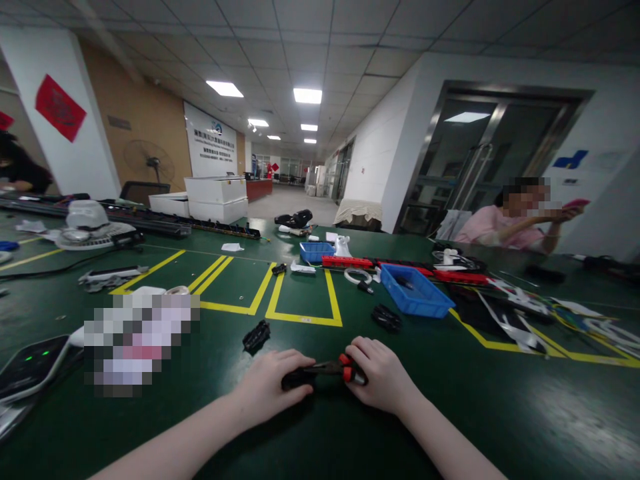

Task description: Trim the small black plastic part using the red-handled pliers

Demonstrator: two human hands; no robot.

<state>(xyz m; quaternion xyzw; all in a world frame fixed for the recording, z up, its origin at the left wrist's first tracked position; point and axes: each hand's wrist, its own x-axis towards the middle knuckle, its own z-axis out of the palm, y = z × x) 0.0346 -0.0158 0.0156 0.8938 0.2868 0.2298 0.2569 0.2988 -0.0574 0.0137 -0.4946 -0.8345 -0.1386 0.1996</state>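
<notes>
Close to me over the green table, my left hand is closed around a small black piece, whose exact kind I cannot make out. My right hand grips pliers with red and black handles. Their dark jaws point left and reach the black piece, though whether they pinch it is unclear. Just beyond my left hand lies a black bundle, seemingly coiled cable. A similar black bundle rests beyond my right hand.
A blue tray stands ahead on the right, with a smaller blue tray behind it. Yellow tape marks boxes on the tabletop. At left sits a white device with green lights. A person sits across at right.
</notes>
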